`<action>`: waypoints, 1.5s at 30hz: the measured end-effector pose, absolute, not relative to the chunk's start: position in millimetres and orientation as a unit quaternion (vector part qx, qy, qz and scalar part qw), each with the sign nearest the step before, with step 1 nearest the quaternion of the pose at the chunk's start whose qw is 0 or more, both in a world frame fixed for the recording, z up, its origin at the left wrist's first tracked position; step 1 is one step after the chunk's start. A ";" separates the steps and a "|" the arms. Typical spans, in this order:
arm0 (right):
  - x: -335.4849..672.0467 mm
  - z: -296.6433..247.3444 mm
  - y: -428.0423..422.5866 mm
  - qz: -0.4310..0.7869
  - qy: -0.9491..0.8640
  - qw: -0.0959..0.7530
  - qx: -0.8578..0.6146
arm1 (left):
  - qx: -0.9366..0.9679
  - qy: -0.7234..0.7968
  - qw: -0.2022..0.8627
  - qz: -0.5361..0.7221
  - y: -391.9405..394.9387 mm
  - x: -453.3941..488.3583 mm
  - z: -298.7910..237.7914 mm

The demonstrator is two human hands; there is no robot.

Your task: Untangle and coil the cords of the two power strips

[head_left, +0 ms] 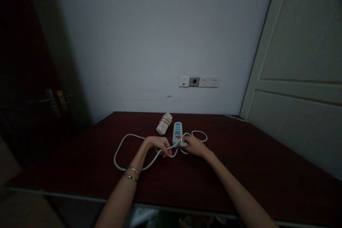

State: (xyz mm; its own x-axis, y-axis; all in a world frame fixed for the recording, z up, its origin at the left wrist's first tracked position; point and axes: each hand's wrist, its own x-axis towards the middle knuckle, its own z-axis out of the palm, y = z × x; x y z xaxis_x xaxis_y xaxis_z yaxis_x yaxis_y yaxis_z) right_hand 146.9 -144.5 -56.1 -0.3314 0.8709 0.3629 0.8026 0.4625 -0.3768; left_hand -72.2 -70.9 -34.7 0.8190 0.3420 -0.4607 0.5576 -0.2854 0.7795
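A white power strip with blue socket faces lies on the dark red table, just beyond my hands. Its white cord spreads in a large loop to the left and a smaller loop to the right. My left hand, with bracelets on the wrist, is closed on the cord near the strip's front end. In my right hand is the cord's white plug, gripped with its prongs showing. Behind my left hand lies a second power strip, its own cord wound round it.
The dark red table reaches back to a pale wall. Wall sockets and a grey network outlet sit above it. A white door or cabinet panel stands at right, a dark door with handle at left. Items lie below the table's front edge.
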 end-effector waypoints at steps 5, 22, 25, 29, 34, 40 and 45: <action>168.4 -47.4 -144.3 0.026 -0.790 0.315 -0.525 | 0.800 0.309 0.510 -0.064 -74.1 -71.7 -34.2; 180.2 -34.3 -154.8 0.018 -0.749 0.465 -0.471 | 0.872 0.215 0.432 0.078 -115.1 -41.9 41.5; 170.8 -32.1 -157.1 -0.001 -0.754 0.501 -0.424 | 0.855 0.189 0.482 0.034 -120.2 -35.8 49.3; 176.7 -32.1 -155.0 0.036 -0.731 0.543 -0.411 | 0.837 0.206 0.504 0.050 -116.4 -42.9 53.0; 182.2 -29.2 -155.5 0.093 -0.705 0.565 -0.418 | 0.822 0.247 0.511 0.049 -112.3 -52.9 54.3; 185.0 -24.4 -153.5 0.137 -0.656 0.594 -0.445 | 0.789 0.266 0.542 0.114 -108.1 -54.2 45.0; 190.6 -17.2 -160.8 0.283 -0.657 0.563 -0.415 | 0.781 0.300 0.518 0.175 -101.6 -57.3 44.7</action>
